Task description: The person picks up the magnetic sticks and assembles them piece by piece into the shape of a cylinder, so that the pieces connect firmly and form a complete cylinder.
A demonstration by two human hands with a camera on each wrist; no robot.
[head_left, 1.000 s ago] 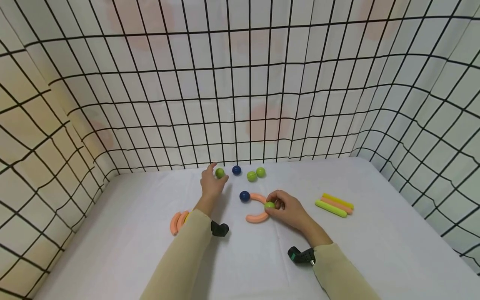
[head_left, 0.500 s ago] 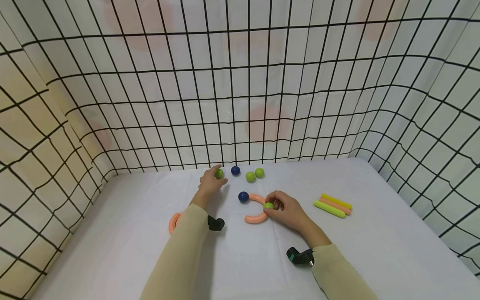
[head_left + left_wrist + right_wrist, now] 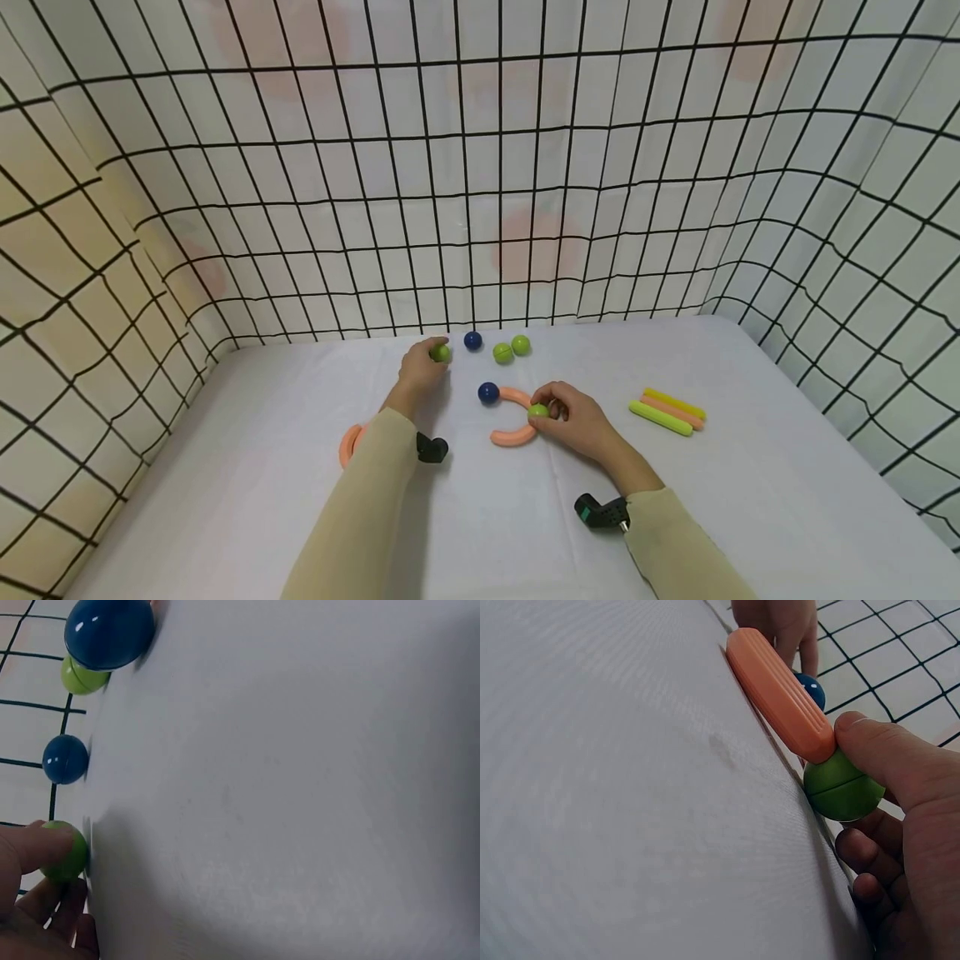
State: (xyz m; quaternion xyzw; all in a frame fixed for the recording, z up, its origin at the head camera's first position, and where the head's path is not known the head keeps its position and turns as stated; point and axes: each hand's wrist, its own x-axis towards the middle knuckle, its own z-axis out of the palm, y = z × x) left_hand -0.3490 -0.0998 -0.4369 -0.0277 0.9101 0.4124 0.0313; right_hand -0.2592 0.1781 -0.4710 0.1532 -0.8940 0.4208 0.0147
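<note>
Surface: white cloth-like tabletop [image 3: 495, 525], with a tall, pale backdrop crossed by black grid lines [image 3: 459, 62] behind it.
Left hand [image 3: 422, 367]: thumb and fingers pinch a glossy lime-green ball [image 3: 441, 353] near the back edge, left of a small dark-blue ball [image 3: 473, 340].
Right hand [image 3: 573, 421]: thumb and forefinger pinch a seamed green ball [image 3: 537, 411] at the right side of the curved pieces; the remaining fingers are curled below it in the right wrist view.
Curved pieces: one orange arc-shaped bar [image 3: 513, 395] behind and a ridged orange curved bar [image 3: 512, 437] in front, the latter touching the seamed green ball.
Arc's left end: larger-looking navy ball [image 3: 488, 393], just beside the orange arc-shaped bar.
Back pair: two bright-green balls [image 3: 502, 353] close together.
Right cluster: straight lime-green rod [image 3: 660, 417], straight orange rod [image 3: 672, 412] and straight yellow rod [image 3: 675, 402], side by side.
Left cluster: orange curved pieces [image 3: 348, 446], partly hidden by the beige left sleeve [image 3: 360, 508].
</note>
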